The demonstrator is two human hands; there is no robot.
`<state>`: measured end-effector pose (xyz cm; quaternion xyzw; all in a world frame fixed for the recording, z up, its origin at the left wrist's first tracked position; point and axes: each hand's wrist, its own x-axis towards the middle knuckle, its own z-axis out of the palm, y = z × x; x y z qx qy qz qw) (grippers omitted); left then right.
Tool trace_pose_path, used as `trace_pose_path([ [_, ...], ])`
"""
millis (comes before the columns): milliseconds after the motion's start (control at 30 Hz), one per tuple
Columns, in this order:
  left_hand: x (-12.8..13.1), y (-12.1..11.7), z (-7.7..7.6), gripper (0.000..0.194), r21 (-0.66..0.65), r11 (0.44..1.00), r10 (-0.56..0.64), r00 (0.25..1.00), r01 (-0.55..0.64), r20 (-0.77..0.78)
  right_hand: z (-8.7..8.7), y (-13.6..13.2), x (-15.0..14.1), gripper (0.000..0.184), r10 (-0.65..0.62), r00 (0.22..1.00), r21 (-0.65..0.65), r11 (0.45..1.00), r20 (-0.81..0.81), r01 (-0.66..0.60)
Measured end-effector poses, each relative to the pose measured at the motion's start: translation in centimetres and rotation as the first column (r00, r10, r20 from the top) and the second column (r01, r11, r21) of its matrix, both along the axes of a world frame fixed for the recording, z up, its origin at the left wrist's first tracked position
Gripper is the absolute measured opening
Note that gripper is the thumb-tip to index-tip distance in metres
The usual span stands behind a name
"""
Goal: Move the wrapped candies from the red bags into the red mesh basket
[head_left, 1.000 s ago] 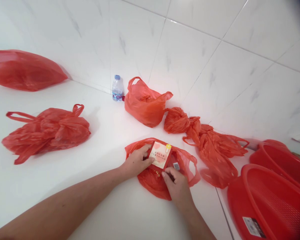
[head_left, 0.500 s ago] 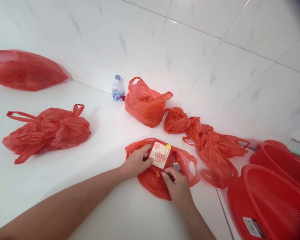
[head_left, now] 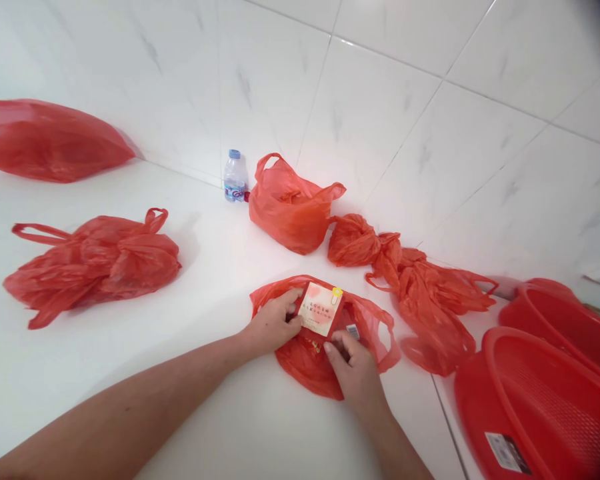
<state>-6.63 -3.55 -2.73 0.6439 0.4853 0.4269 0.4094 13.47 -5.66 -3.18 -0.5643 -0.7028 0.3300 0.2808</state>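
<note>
A red plastic bag lies flat on the white tiled surface just in front of me. On it rests a small red box with a pale pink label. My left hand grips the box's left edge, fingers curled round it. My right hand pinches the box's lower right corner, beside a barcode sticker. The bag's handles spread out to the right of the box.
Other red bags lie about: a stuffed one at left, a large one at far left, an open one by a small water bottle, crumpled ones at right. Two red plastic baskets sit at the lower right.
Almost nothing has moved. My right hand has crept slightly up toward the box, and both hands keep their hold.
</note>
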Motion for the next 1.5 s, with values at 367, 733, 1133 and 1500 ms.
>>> trace_pose_path([
  [367, 0.7, -1.3, 0.7, 0.047, 0.041, 0.997, -0.055, 0.993, 0.06, -0.108, 0.2, 0.1, -0.1, 0.026, -0.027, 0.994, 0.073, 0.997, -0.106, 0.034],
  [733, 0.9, -1.9, 1.0, 0.05, 0.073, 0.994, -0.07, 0.994, 0.076, -0.086, 0.7, -0.3, -0.1, 0.027, -0.009, 0.989, 0.093, 0.995, -0.148, 0.023],
  [1133, 1.3, -1.9, 0.6, 0.053, 0.002, 1.0, 0.017, 0.999, -0.018, 0.045, 0.9, -0.2, 0.0, 0.025, -0.01, 0.965, 0.018, 1.0, -0.263, 0.015],
  [1500, 1.3, -1.9, 0.8, 0.049, -0.001, 0.999, -0.042, 0.987, 0.043, 0.153, 0.8, -0.5, -0.3, 0.029, -0.002, 0.947, -0.044, 0.999, -0.322, -0.013],
])
